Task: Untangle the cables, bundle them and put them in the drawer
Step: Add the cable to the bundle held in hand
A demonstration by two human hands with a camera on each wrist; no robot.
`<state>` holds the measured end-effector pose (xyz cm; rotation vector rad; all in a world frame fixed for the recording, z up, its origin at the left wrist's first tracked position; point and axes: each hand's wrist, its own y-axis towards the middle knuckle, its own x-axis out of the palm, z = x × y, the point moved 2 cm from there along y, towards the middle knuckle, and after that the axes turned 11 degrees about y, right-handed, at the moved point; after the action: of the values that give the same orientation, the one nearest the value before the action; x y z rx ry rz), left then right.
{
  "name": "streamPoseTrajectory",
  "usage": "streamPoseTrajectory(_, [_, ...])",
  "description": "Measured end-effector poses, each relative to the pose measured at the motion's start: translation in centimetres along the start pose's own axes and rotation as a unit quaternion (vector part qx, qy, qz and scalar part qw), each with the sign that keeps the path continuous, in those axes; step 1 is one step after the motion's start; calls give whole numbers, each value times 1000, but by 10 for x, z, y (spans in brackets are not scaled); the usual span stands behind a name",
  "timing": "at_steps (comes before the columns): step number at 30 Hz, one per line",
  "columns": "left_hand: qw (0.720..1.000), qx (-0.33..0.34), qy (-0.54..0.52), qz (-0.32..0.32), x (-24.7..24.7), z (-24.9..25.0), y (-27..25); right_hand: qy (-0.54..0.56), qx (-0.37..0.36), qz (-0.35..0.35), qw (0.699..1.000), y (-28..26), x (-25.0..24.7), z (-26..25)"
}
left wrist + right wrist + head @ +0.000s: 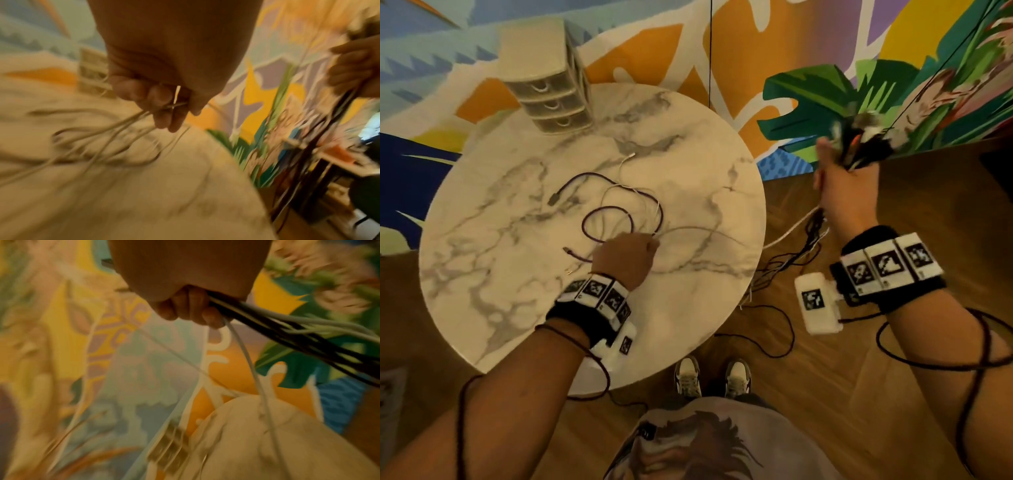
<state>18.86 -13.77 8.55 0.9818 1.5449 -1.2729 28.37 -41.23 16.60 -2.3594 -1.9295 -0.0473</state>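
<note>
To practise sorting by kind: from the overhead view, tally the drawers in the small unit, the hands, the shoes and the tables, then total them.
Drawers: 3
Hands: 2, left hand pinching pale cables, right hand gripping cable bundle
Shoes: 2
Table: 1
Total: 8

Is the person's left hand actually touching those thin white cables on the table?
Touching. The left wrist view shows the left hand with its fingers curled round the white cables, which trail onto the marble table.
</note>
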Motion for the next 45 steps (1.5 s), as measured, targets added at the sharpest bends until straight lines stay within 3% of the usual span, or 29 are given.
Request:
streamPoseTrajectory(1, [999, -9, 24, 36, -20, 10, 2, -62, -4, -93, 994, -13, 17, 0])
streamPoseTrajectory(3, [995, -10, 44, 86, -56, 36, -1, -167, 25, -255, 952, -42, 50, 11])
streamPoseTrajectory(5, [990, 14, 48, 130, -79, 60, -10, -211, 68, -293, 930, -59, 69, 25])
streamPoseTrajectory(9, [983, 39, 39, 178, -77, 79, -25, -144, 164, -226, 949, -57, 72, 38])
streamPoseTrajectory(12, [983, 56, -69, 158, -54, 86, -25, -139, 156, -213, 954, -52, 70, 41])
streamPoseTrajectory(14, [976, 50, -194, 91, -20, 82, -22, -125, 132, -189, 965, -47, 70, 36])
streamPoseTrajectory(16, [967, 17, -253, -6, 22, 63, -16, -76, 100, -161, 979, -37, 67, 27])
streamPoseTrajectory(17, [969, -1, -244, -44, 38, 47, -14, -58, 82, -144, 984, -30, 64, 21])
streamPoseTrajectory(19, [977, -40, -202, -55, 53, 12, -7, -31, 42, -105, 993, -15, 52, 7])
streamPoseTrajectory(23, [968, -131, -181, 112, 25, -49, 12, 28, -3, -32, 999, 8, 29, -7])
streamPoseTrajectory(25, [976, -137, -154, 67, 24, -62, 20, 41, -12, -1, 999, 13, 25, -1])
streamPoseTrajectory(27, [991, -116, -54, -39, 32, -63, 20, 44, -6, 23, 999, 14, 25, 7])
streamPoseTrajectory(28, [992, -116, -5, -49, 31, -63, 18, 42, 6, 35, 998, 13, 25, 12])
streamPoseTrajectory(29, [993, -117, 27, -23, 25, -62, 19, 38, 23, 54, 998, 14, 23, 19])
streamPoseTrajectory(31, [987, -119, 45, 100, 0, -59, 19, 34, 61, 77, 995, 13, 21, 31])
streamPoseTrajectory(34, [961, -108, 15, 252, -36, -56, 18, 14, 103, 70, 992, -1, 26, 36])
streamPoseTrajectory(37, [945, -80, -138, 285, -55, -49, 18, 12, 128, 16, 992, -25, 39, 33])
streamPoseTrajectory(40, [929, -58, -212, 297, -67, -29, 15, 8, 97, -129, 987, -46, 66, 28])
streamPoseTrajectory(42, [935, 11, -186, 302, -74, -5, 8, -20, 77, -179, 981, -52, 86, 22])
streamPoseTrajectory(45, [931, 152, -56, 326, -77, 23, -5, -110, 50, -228, 966, -56, 106, 14])
